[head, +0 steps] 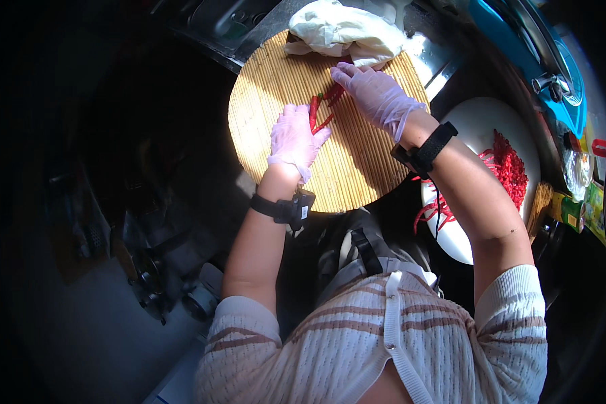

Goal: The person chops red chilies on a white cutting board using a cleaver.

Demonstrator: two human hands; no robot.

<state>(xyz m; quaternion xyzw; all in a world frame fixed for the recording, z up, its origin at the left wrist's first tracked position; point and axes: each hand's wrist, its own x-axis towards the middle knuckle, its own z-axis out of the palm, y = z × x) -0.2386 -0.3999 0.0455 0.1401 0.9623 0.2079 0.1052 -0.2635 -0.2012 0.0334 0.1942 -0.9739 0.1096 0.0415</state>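
Note:
Both hands wear thin translucent gloves over a round mat of woven reed stalks (333,171). My left hand (295,136) rests low on the mat with a red chili pepper (313,112) at its fingers; whether it grips the pepper cannot be told. Another thin red chili (324,122) lies by the thumb. Farther up, my right hand (371,93) reaches over the upper right of the mat, palm down, above more red chilies (335,94) that it partly hides. A crumpled white cloth (346,30) covers the mat's far edge.
On the right, under my forearm, a white oval tray (457,240) holds a heap of red chilies (510,169). A blue plastic basin (560,108), a straw brush (539,204) and food packets (568,212) line the right side. A metal sink (227,20) is at the top left.

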